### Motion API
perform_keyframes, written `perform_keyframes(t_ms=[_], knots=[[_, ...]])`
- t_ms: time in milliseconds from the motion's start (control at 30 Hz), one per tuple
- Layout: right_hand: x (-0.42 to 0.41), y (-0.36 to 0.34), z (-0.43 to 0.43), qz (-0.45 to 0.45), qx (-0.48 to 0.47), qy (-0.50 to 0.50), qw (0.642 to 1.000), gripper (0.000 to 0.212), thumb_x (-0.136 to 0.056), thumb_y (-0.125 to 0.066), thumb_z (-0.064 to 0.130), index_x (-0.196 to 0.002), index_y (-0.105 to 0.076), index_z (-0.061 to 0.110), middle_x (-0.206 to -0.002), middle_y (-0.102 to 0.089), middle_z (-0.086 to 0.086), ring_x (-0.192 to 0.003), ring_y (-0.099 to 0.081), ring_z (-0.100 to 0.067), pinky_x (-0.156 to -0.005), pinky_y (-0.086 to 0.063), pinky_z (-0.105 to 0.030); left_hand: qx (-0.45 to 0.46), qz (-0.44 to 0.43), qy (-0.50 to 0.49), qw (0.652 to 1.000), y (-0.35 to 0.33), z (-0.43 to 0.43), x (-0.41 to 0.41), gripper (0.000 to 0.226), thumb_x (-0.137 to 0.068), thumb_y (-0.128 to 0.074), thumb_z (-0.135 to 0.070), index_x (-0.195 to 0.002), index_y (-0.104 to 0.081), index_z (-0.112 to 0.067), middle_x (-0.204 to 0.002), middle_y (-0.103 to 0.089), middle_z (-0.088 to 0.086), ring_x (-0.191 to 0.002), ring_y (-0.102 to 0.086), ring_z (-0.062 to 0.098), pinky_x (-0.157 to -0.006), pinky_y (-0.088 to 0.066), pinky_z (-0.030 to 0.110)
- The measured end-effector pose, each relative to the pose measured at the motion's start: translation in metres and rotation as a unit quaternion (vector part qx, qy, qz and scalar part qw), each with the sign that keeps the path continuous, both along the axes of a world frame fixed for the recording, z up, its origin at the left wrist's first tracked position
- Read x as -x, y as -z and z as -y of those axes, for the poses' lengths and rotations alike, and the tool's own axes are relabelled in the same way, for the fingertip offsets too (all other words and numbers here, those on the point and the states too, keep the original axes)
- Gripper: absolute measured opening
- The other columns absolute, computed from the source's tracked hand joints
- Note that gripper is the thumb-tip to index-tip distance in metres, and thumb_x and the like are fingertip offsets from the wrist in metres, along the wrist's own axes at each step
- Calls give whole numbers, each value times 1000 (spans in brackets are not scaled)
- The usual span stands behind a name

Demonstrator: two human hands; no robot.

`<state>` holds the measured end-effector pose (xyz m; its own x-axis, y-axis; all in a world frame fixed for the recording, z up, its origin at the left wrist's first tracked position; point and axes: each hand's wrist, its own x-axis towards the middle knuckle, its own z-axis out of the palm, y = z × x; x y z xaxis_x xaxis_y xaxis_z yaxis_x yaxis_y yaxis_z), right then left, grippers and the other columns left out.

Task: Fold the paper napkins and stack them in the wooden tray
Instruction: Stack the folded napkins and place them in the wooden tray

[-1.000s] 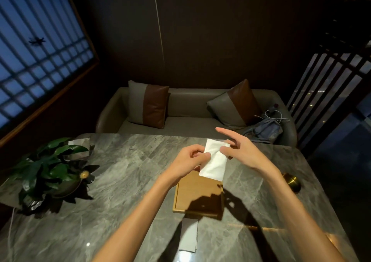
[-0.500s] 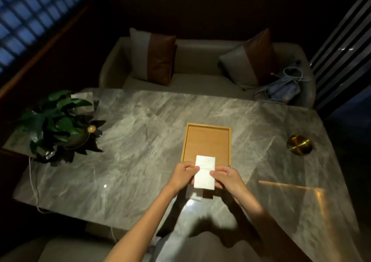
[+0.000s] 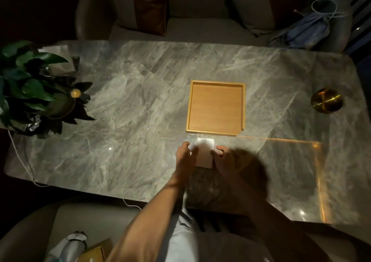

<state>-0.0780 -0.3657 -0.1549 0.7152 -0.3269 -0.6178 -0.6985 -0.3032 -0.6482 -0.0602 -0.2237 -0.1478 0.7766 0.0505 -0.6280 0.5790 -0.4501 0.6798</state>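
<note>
A white paper napkin (image 3: 204, 153) lies on the marble table (image 3: 140, 105), just in front of the near edge of the square wooden tray (image 3: 215, 132). Nothing lies inside the tray. My left hand (image 3: 185, 157) pinches the napkin's left edge, where a corner lifts. My right hand (image 3: 226, 161) rests at the napkin's right edge, in shadow, fingers curled against it. The napkin's near part is partly hidden between my hands.
A potted green plant (image 3: 30, 89) stands at the table's left end, with a white cable (image 3: 22, 161) trailing off the edge. A brass dome (image 3: 326, 103) sits at the right. Behind the table is a sofa with cushions (image 3: 150, 7) and a blue bag (image 3: 305, 29).
The napkin has come down from the air in front of me onto the table near the tray. Both hands lowered with it, and my view tilted downward.
</note>
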Motion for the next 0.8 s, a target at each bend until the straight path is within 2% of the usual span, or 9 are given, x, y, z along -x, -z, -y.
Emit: perform_keyframes(t_ms=[100,200,233,333,400,500,600,700,800], knots=[[5,8,-3,-15,15,9,1000,41,-99,-60,26,-131,-55,1,-120,-64,-18,-108,-62,-30,-87,-51,-32,1,-16,5,1000,-5,-1,1,38,-100,-55,-32,-132,-54,-12,-133,-61,14,-123,-60,34,-103,-51,53],[5,9,-9,-11,3,-6,1000,34,-101,-57,24,-127,-59,1,-117,-67,-17,-101,-64,-25,-71,-49,-19,59,1,23,998,-12,1,7,38,-103,-51,-29,-134,-56,-9,-130,-63,16,-121,-62,35,-102,-53,52],[4,10,-10,-12,5,-6,1000,33,-100,-58,24,-124,-61,1,-116,-68,-17,-101,-65,-26,-68,-49,-19,65,8,22,998,-12,2,8,36,-104,-51,-26,-134,-56,-6,-128,-63,18,-120,-62,36,-102,-53,52],[-1,10,-9,-38,1,11,999,38,-96,-65,22,-123,-59,-4,-116,-67,-21,-106,-66,-34,-83,-58,-38,65,7,27,997,-10,2,8,29,-105,-53,-22,-133,-57,-16,-124,-67,7,-116,-65,26,-95,-57,40],[-4,12,-6,-56,-24,25,998,41,-93,-69,18,-124,-57,-7,-119,-66,-23,-108,-66,-37,-86,-57,-40,90,6,24,996,-11,1,10,27,-105,-54,-25,-132,-55,-25,-120,-65,-3,-112,-66,18,-86,-58,29],[-5,17,0,-67,-60,24,996,40,-93,-69,13,-125,-58,-8,-121,-66,-25,-108,-67,-39,-82,-57,-37,110,-12,27,994,-13,-2,7,42,-103,-56,-14,-144,-46,-13,-133,-59,10,-121,-61,28,-97,-58,47],[-4,20,8,-52,-93,4,994,33,-92,-68,6,-118,-60,-13,-117,-66,-30,-106,-66,-45,-89,-57,-51,154,-49,20,987,-10,-5,5,50,-100,-57,-1,-146,-39,-6,-138,-55,18,-127,-57,36,-102,-53,58],[5,19,12,-27,-117,-11,993,30,-92,-66,1,-114,-58,-17,-116,-63,-37,-107,-64,-52,-91,-52,-64,173,-66,31,982,-6,-7,4,51,-98,-56,5,-145,-40,-3,-139,-55,22,-128,-56,39,-104,-50,60],[14,19,14,6,-81,-3,997,35,-90,-69,1,-118,-54,-14,-117,-62,-35,-107,-63,-48,-85,-57,-56,175,-56,61,981,1,-6,5,44,-97,-55,8,-140,-46,3,-134,-57,26,-123,-60,35,-102,-53,55]])
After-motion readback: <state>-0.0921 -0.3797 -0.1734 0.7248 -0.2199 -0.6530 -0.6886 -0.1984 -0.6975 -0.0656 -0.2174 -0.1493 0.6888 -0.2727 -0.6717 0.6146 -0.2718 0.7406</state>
